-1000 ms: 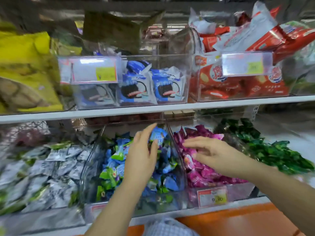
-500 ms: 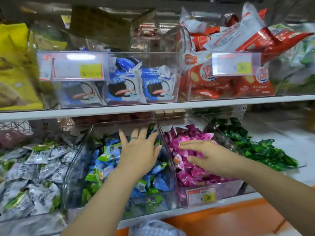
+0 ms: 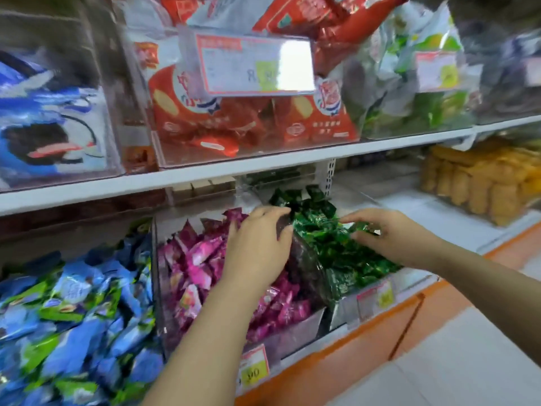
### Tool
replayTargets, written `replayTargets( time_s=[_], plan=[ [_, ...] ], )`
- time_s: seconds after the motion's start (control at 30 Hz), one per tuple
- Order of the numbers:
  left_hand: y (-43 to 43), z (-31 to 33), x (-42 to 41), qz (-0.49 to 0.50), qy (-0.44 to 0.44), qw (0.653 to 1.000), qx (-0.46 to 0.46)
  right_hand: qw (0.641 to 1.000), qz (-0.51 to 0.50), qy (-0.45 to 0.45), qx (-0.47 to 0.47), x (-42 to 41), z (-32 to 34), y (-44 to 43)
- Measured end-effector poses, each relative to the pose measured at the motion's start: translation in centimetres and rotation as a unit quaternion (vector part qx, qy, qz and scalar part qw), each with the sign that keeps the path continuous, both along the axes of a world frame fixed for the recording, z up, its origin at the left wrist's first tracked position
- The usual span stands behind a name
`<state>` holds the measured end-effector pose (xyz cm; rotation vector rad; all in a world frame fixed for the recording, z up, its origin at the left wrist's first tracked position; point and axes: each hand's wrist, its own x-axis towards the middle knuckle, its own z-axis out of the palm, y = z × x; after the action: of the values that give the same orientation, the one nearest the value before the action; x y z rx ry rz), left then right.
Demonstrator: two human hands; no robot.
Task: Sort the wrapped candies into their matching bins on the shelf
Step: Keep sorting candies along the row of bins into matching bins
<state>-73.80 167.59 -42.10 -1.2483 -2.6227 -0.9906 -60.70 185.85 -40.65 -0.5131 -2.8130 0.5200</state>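
On the lower shelf, clear bins stand side by side, each with wrapped candies: blue-and-green ones (image 3: 76, 306) at the left, pink ones (image 3: 196, 259) in the middle, dark green ones (image 3: 339, 253) at the right. My left hand (image 3: 257, 244) hovers over the pink bin, its loosely bent fingers reaching the clear divider (image 3: 304, 259) toward the green bin; I see nothing held in it. My right hand (image 3: 392, 232) lies on the green pile, where thumb and fingers pinch a green candy (image 3: 361, 228).
The white upper shelf edge (image 3: 263, 162) runs just above both hands and carries bins of red biscuit packs (image 3: 248, 118), blue cookie packs (image 3: 49, 127) and green-white packs (image 3: 409, 92). Yellow snacks (image 3: 480, 183) sit at the far right. Price tags (image 3: 253, 367) hang on the bin fronts.
The view has swung right and closer. My left hand moved from the blue-green bin to the pink bin, and my right hand moved from the pink bin to the green candies.
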Motion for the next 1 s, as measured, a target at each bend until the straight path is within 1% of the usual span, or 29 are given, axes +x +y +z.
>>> replayTargets(
  time_s=[0.07, 0.17, 0.37, 0.5, 0.67, 0.73, 0.87, 1.0],
  plan=[
    [1.3, -0.3, -0.6, -0.001, -0.015, 1.000, -0.003, 1.000, -0.008, -0.010, 0.001, -1.0, -0.2, 1.7],
    [2.5, -1.0, -1.5, -0.015, -0.020, 0.999, -0.039, 1.000, -0.004, -0.020, -0.018, -3.8, -0.1, 3.4],
    [3.1, -1.2, -2.6, -0.030, -0.079, 0.996, -0.022, 0.994, 0.047, -0.091, -0.022, -11.4, -0.1, 4.3],
    [3.1, -1.4, -3.0, -0.037, -0.090, 0.995, -0.008, 0.988, 0.081, -0.129, 0.011, -15.5, -1.1, 4.0],
    [3.5, -1.8, -3.2, -0.026, -0.105, 0.994, 0.012, 0.968, 0.141, -0.200, -0.056, -16.9, -1.6, 4.3],
    [3.6, -1.8, -3.3, -0.021, -0.107, 0.994, 0.016, 0.961, 0.153, -0.223, -0.060, -16.7, -1.4, 4.5],
    [3.4, -2.1, -3.4, -0.033, -0.101, 0.994, 0.023, 0.952, 0.141, -0.272, -0.003, -15.6, -1.0, 5.0],
    [3.1, -2.0, -3.3, -0.038, -0.098, 0.994, 0.016, 0.935, 0.159, -0.307, 0.075, -13.2, -0.4, 5.9]
  ],
)
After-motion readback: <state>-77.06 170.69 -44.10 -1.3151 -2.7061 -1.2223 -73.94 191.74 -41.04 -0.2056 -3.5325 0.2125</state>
